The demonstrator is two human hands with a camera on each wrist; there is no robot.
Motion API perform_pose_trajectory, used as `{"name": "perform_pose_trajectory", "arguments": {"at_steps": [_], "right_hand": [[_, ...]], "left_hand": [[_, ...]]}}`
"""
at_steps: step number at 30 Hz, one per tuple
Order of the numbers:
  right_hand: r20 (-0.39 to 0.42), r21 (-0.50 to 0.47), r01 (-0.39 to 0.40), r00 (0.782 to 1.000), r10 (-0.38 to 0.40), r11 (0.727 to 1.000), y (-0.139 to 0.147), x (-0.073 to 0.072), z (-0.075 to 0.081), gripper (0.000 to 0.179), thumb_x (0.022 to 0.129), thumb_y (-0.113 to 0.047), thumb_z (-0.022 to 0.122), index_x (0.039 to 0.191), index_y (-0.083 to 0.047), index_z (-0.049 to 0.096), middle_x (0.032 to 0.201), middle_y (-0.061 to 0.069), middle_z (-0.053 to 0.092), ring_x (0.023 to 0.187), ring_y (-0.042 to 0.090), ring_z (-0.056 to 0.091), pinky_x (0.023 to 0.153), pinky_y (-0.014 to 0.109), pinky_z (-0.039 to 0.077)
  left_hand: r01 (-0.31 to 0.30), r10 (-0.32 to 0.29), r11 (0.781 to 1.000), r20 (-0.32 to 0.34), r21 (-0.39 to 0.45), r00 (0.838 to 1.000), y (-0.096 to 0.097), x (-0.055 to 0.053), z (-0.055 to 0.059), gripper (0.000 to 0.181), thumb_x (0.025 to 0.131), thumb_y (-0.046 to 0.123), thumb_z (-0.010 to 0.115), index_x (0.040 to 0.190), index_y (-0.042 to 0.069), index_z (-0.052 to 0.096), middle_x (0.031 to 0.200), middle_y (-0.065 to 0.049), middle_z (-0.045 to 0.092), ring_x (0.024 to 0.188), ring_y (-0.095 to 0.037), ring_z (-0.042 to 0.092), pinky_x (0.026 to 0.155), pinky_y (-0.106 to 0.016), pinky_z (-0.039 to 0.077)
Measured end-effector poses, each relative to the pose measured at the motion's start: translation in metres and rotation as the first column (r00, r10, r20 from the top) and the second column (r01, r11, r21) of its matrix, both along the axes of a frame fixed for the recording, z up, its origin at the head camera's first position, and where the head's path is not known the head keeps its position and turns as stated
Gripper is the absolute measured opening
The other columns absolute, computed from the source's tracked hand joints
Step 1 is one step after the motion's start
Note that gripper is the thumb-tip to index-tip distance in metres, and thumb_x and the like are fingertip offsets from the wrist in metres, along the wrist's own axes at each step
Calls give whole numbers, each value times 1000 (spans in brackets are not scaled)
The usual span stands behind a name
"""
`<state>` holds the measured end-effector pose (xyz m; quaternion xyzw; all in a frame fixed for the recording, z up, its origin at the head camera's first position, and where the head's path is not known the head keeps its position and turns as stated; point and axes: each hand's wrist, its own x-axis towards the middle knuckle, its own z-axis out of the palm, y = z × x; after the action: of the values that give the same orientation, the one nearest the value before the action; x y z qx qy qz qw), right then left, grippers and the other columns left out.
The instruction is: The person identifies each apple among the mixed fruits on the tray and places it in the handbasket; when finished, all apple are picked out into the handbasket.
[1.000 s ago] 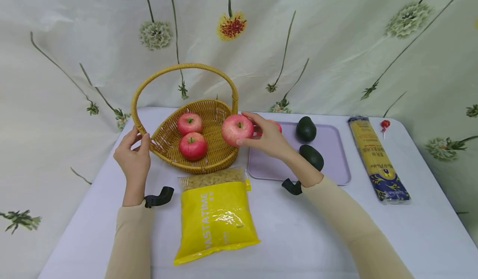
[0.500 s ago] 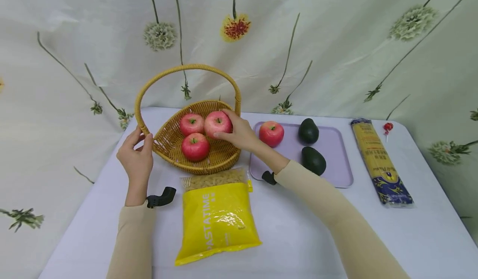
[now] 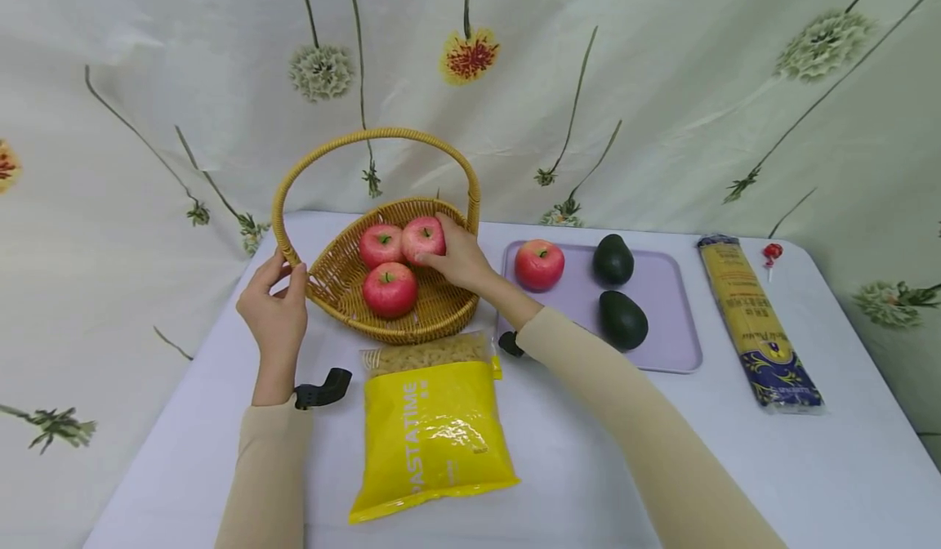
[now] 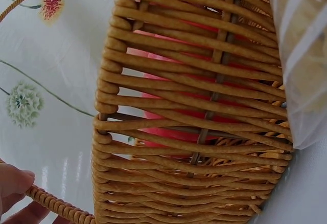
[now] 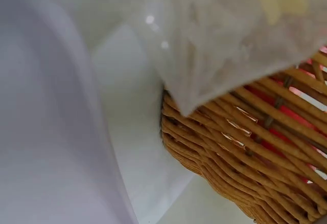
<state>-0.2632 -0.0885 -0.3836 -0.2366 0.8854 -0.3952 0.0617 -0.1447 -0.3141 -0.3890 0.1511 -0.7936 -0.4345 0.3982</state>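
A wicker basket [image 3: 345,304] with a tall arched handle [image 3: 378,133] stands at the back left of the table. My left hand [image 3: 275,308] pinches the lower left end of that handle; its fingertips also show on the handle in the left wrist view. Inside the basket, my right hand [image 3: 465,256] holds a red apple [image 3: 422,239] by its right side, thumb in front and fingers behind. Two more apples lie beside it, a back left apple [image 3: 381,245] and a front apple [image 3: 390,290]. In the right wrist view the hand itself is hidden behind the basket weave [image 5: 255,137].
Right of the basket, a lilac tray [image 3: 672,332] bears an apple [image 3: 540,265] and two avocados [image 3: 613,260]. A yellow pasta bag [image 3: 437,435] lies in front of the basket. Farther right are a long pasta packet [image 3: 757,320] and a red lollipop [image 3: 772,251].
My right hand has carried an apple leftward from above the basket's right rim down in among the other two. The left hand has kept its grip on the handle.
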Motion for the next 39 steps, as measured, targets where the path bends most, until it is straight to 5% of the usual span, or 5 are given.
{"name": "perform_pose_trajectory", "arguments": {"at_steps": [16,39], "right_hand": [[61,28,126,990,-128,992,-13,-10,-11,77,93,-32,65,152,-3,26,149,18,44,137,32,42,112,43,40],[45,90,134,989,-138,987,-24,-18,-17,65,97,-22,59,150,1,29,147,19,44,140,29,38,117,36,33]], "left_hand": [[1,-1,1000,-1,5,1000,3,1,-2,36,91,6,64,127,2,63,120,-15,69,89,15,53,69,1,45],[-13,13,1000,16,-18,1000,2,0,0,37,92,8,64,129,4,63,124,-11,68,89,16,52,69,3,43]]}}
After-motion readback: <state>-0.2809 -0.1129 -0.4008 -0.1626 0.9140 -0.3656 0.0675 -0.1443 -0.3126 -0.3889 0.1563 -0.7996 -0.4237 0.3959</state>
